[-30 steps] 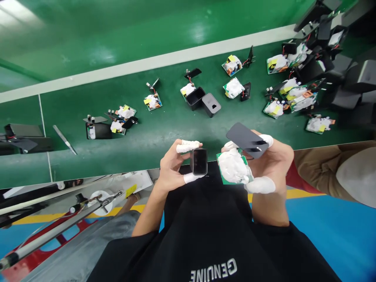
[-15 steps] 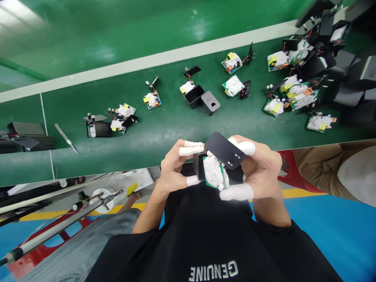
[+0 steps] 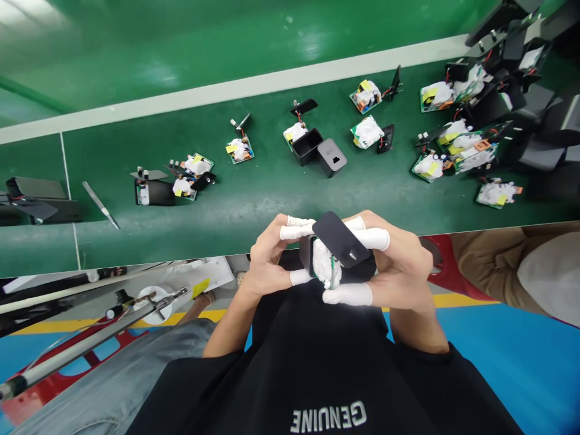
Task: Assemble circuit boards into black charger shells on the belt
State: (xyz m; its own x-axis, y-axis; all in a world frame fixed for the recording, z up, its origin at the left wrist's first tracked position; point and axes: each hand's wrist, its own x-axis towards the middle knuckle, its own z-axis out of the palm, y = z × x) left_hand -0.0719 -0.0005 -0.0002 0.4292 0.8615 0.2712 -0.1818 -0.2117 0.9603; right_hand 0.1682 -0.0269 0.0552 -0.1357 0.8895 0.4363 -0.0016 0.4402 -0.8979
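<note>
My left hand (image 3: 275, 258), in white finger cots, is closed on a black plastic housing (image 3: 307, 255) held at the table's front edge. A circuit board (image 3: 327, 266) coated in white compound sits partly inside the housing's open right end. My right hand (image 3: 393, 266), also in finger cots, grips the board from the right, its thumb at the lower edge. Over the board tilts a black end plate (image 3: 341, 238) with metal plug prongs, resting against my right fingers. The join between plate and board is hidden.
Across the green table (image 3: 254, 211) lie several boards with plug plates. A black housing (image 3: 307, 147) and a grey housing (image 3: 332, 158) stand beyond my hands. Tweezers (image 3: 100, 205) lie at left, a heap of parts (image 3: 493, 103) at right. A co-worker's sleeve (image 3: 483, 266) is at right.
The circuit board has moved left, deeper into the black housing, pushed by my right hand. The end plate has shifted left and slightly down with it.
</note>
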